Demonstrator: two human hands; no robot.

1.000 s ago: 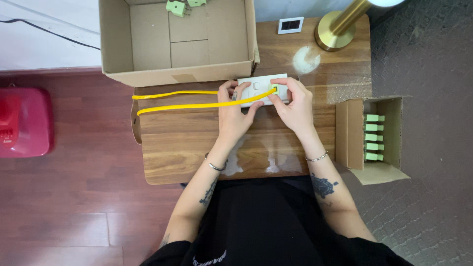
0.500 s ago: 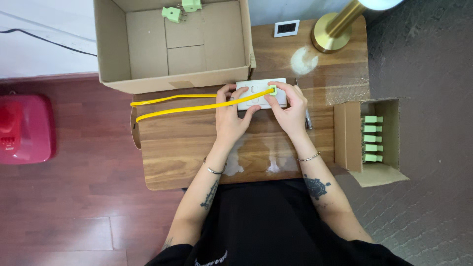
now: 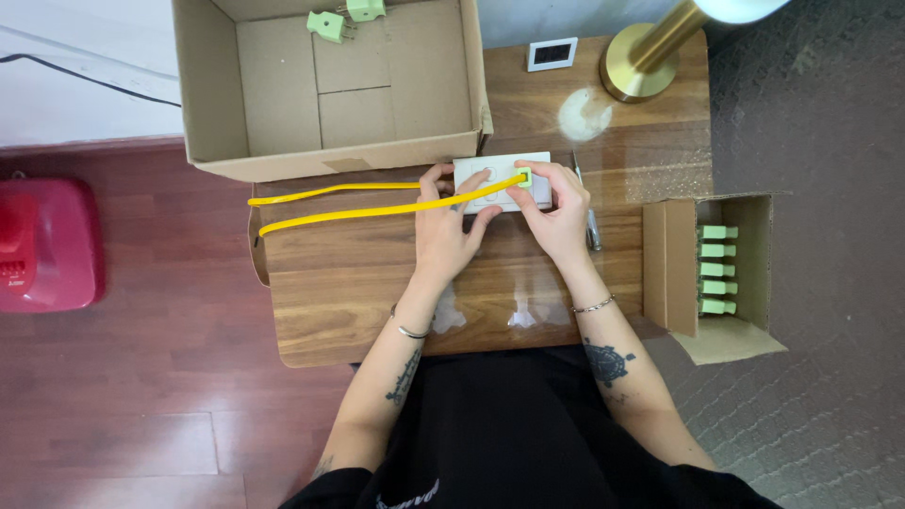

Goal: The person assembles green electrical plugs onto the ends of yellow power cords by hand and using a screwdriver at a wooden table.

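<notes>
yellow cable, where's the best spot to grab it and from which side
Take the yellow cable on its bare straight run left of the hands, from above, pinching across its width. It lies flat on the wooden table, open there; its right end sits under the left hand and right hand on the white plate.

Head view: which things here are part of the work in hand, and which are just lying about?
In hand: left hand, right hand, white power strip, green plug, yellow cable.

Lying about: large open carton holding two green plugs, small carton of green plugs, brass lamp base, small framed display, red object.
</notes>
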